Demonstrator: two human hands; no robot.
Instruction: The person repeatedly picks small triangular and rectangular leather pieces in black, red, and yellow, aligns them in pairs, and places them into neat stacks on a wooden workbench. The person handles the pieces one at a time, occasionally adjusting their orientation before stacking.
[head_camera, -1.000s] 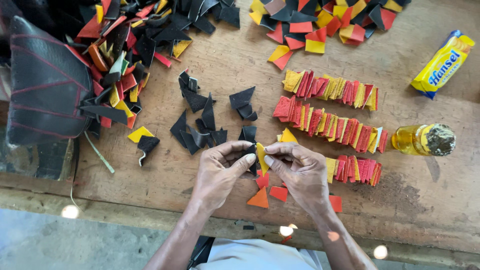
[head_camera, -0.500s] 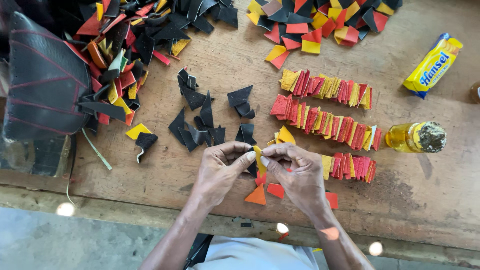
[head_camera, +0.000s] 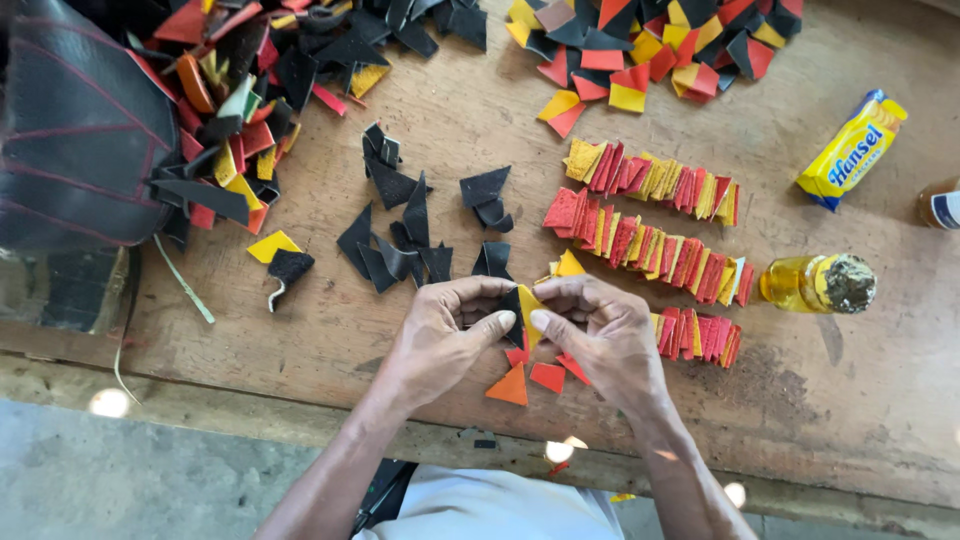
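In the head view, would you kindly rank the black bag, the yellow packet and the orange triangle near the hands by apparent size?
1. black bag, largest though cut off by the edge
2. yellow packet
3. orange triangle, smallest

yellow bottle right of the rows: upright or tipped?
Upright: the small yellow glass bottle shows its round stopper top to the overhead camera.

A small craft workshop for leather or similar sheet material is shown. This is indicated by a worn, stained wooden workbench, on which heaps of cut red, yellow and black triangular scraps are spread and finished pieces are laid out in overlapping rows. A stitched black panel is seen at the bench's left edge, above a bare concrete floor.
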